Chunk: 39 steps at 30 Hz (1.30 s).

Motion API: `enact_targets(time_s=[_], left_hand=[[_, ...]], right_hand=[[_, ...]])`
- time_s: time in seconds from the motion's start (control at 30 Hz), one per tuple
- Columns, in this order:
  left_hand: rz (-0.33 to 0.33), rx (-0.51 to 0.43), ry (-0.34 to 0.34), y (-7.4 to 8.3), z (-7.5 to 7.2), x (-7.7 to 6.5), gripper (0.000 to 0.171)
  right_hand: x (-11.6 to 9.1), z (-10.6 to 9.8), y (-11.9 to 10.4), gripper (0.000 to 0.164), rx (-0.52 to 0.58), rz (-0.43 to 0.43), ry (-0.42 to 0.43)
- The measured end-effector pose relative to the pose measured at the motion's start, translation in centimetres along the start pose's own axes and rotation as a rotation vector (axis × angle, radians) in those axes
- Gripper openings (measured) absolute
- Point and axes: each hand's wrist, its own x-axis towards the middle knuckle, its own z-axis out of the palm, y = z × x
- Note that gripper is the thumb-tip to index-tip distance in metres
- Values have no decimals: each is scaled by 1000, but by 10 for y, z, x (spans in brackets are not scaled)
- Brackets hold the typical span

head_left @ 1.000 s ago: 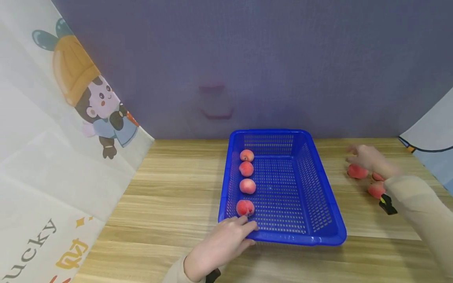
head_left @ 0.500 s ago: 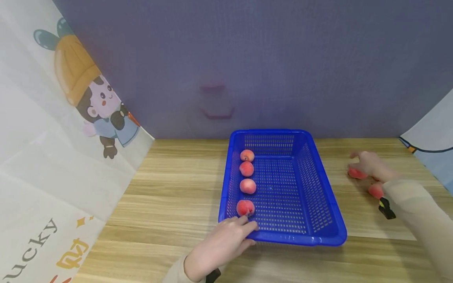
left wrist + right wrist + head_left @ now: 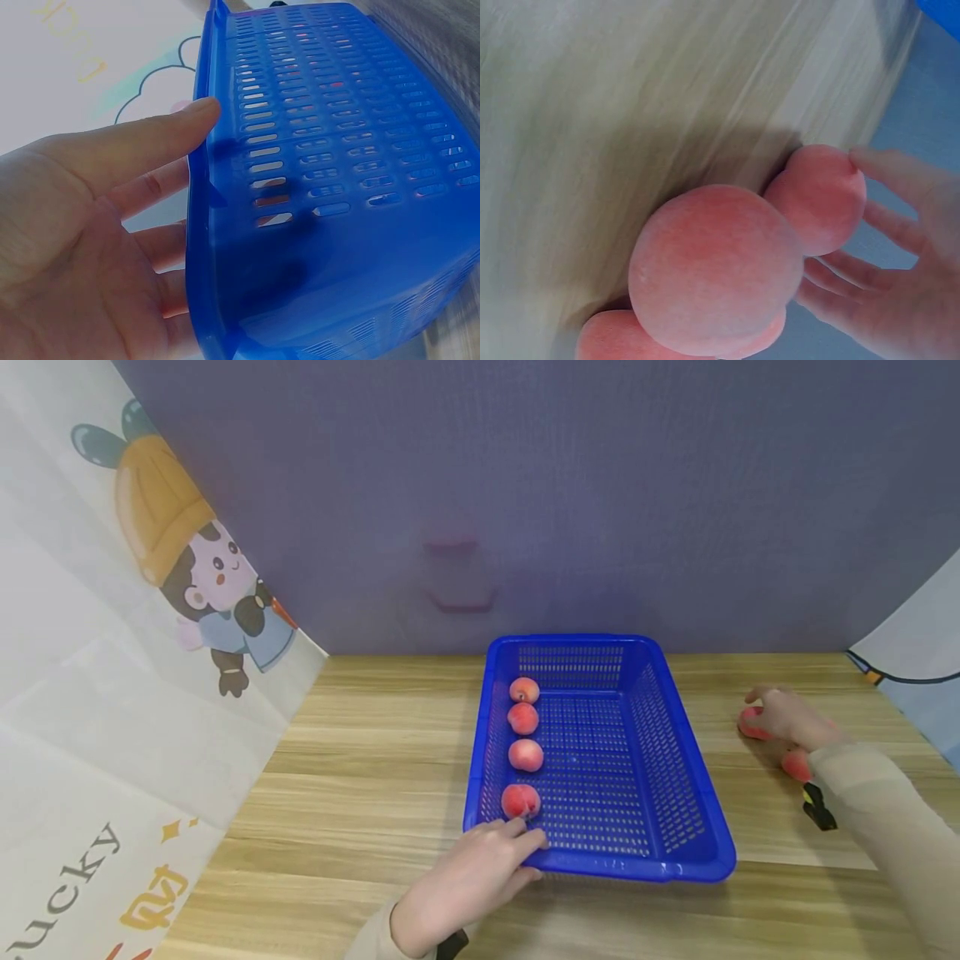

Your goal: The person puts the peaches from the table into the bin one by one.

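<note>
My left hand (image 3: 474, 878) grips the near rim of a blue perforated plastic basket (image 3: 603, 865). The left wrist view has its thumb outside the wall and the other fingers over the inner side. Along the basket's left side several peaches (image 3: 526, 755) stand in a row. To the right of the basket, my right hand (image 3: 793, 720) holds a peach (image 3: 750, 724) on the table. Seen from the right wrist, the thumb touches that peach (image 3: 823, 196) and the fingers reach behind it. Another peach (image 3: 716, 270) sits nearer the wrist, with more peaches (image 3: 626, 341) partly hidden beyond it.
Wood-grain table (image 3: 360, 785) lies under everything. A dark grey-blue panel (image 3: 600, 502) rises at the back. White sheeting with cartoon print (image 3: 67, 635) borders the left, and another printed sheet (image 3: 918, 635) stands at the right.
My right hand has come down from above the peaches and settled around the far one, its fingers now at that peach. The left hand and the basket have stayed put.
</note>
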Motion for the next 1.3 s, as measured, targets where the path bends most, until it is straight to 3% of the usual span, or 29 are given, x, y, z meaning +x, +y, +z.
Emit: enact_targets(time_s=[0.53, 1.3], left_hand=[[1, -5, 7, 0, 0, 1, 21], [-7, 0, -7, 1, -1, 0, 21]], right_hand=[[-2, 6, 2, 50, 57, 62, -57], [1, 5, -2, 47, -9, 47, -37]])
